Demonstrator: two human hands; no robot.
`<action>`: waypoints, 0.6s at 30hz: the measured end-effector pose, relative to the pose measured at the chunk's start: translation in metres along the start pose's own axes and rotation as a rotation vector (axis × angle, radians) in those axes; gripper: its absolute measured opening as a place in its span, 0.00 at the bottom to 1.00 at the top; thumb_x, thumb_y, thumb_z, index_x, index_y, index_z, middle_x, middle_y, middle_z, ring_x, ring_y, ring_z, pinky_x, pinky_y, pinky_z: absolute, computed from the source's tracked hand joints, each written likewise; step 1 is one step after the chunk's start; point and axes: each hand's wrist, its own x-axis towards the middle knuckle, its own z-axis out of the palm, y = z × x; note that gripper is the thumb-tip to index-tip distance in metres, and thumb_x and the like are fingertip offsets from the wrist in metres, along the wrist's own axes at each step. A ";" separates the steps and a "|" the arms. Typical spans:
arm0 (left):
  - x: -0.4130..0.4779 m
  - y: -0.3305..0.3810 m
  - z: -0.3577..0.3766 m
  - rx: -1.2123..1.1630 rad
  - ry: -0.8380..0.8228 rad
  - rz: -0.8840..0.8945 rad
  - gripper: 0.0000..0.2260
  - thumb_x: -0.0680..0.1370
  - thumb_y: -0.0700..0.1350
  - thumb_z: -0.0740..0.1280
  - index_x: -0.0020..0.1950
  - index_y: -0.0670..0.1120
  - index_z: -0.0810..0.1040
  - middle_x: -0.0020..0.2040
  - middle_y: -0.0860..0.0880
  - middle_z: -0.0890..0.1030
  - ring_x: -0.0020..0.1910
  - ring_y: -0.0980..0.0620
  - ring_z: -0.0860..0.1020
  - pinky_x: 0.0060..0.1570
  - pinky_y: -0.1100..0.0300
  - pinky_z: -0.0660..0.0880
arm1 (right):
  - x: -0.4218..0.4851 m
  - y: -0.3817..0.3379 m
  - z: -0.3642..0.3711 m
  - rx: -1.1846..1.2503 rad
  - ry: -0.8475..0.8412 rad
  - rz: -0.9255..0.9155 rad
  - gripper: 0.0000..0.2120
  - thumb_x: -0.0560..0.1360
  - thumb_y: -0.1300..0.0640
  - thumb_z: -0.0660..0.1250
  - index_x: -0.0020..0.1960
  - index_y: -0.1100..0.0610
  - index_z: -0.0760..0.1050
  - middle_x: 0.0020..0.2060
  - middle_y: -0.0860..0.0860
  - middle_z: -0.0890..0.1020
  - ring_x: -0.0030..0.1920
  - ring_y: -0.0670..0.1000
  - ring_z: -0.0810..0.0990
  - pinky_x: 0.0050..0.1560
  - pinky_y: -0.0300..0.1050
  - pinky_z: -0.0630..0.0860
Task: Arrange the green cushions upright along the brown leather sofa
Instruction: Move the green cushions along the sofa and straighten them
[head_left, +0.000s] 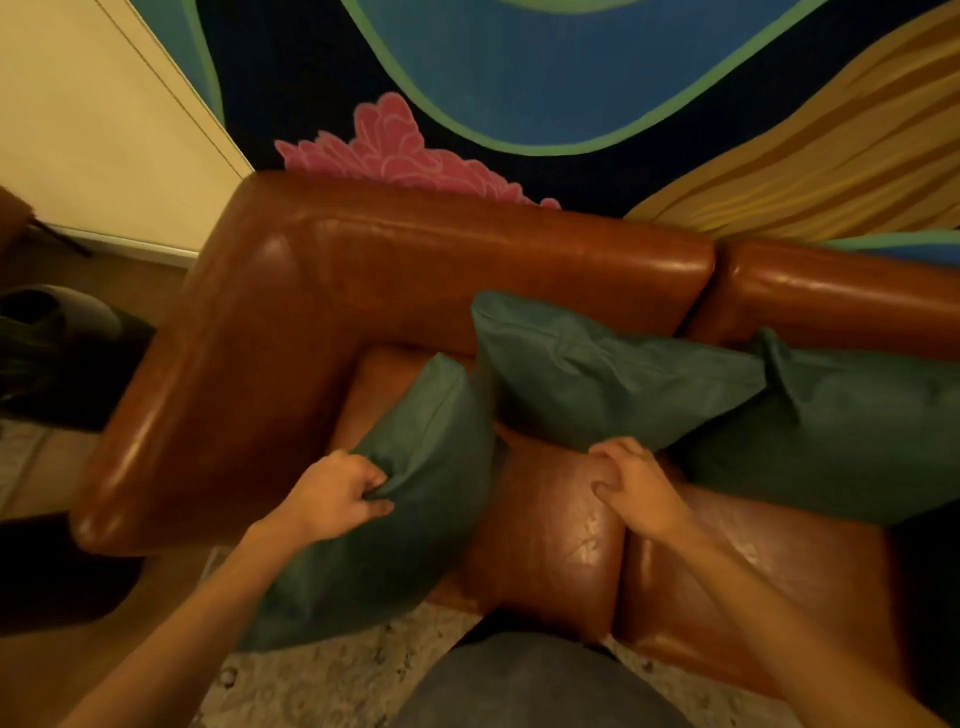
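Facing the brown leather sofa (467, 260), you look to be partway through the standing-up step: all three green cushions are on the seat, and none sits squarely upright against the backrest yet.

The right cushion (841, 431) slumps low with its long axis running along the sofa. The middle cushion (597, 379) leans back the same way, its upper left corner pointing at the backrest and its right corner overlapping its neighbour. The left cushion (405, 509) runs front to back, with its far corner towards the armrest angle and its near end hanging past the seat front.

Your left hand (332, 493) pinches that cushion's side edge with curled fingers. Your right hand (639, 488) is curled at the middle cushion's lower corner; I cannot tell whether it holds fabric.

Next, you'll likely need to swing the left cushion round and prop it against the back.
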 end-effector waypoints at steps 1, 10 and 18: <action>-0.005 -0.002 -0.002 -0.006 0.013 -0.032 0.18 0.69 0.58 0.69 0.29 0.46 0.71 0.23 0.54 0.66 0.30 0.52 0.72 0.36 0.54 0.73 | -0.009 0.006 0.007 0.010 -0.039 0.029 0.22 0.71 0.61 0.71 0.65 0.58 0.75 0.63 0.57 0.74 0.65 0.60 0.73 0.68 0.46 0.66; -0.025 -0.034 -0.008 0.029 0.095 -0.227 0.20 0.73 0.54 0.72 0.27 0.47 0.69 0.24 0.53 0.71 0.27 0.59 0.71 0.37 0.57 0.69 | -0.057 0.021 0.079 0.220 -0.164 0.188 0.19 0.76 0.59 0.68 0.66 0.58 0.74 0.64 0.56 0.75 0.63 0.55 0.77 0.55 0.37 0.70; -0.017 -0.093 -0.035 0.012 0.050 -0.239 0.16 0.73 0.56 0.71 0.30 0.51 0.74 0.29 0.54 0.76 0.34 0.52 0.77 0.41 0.58 0.71 | -0.061 -0.032 0.157 0.477 -0.204 0.292 0.14 0.77 0.56 0.69 0.62 0.55 0.77 0.58 0.49 0.78 0.58 0.48 0.77 0.56 0.39 0.72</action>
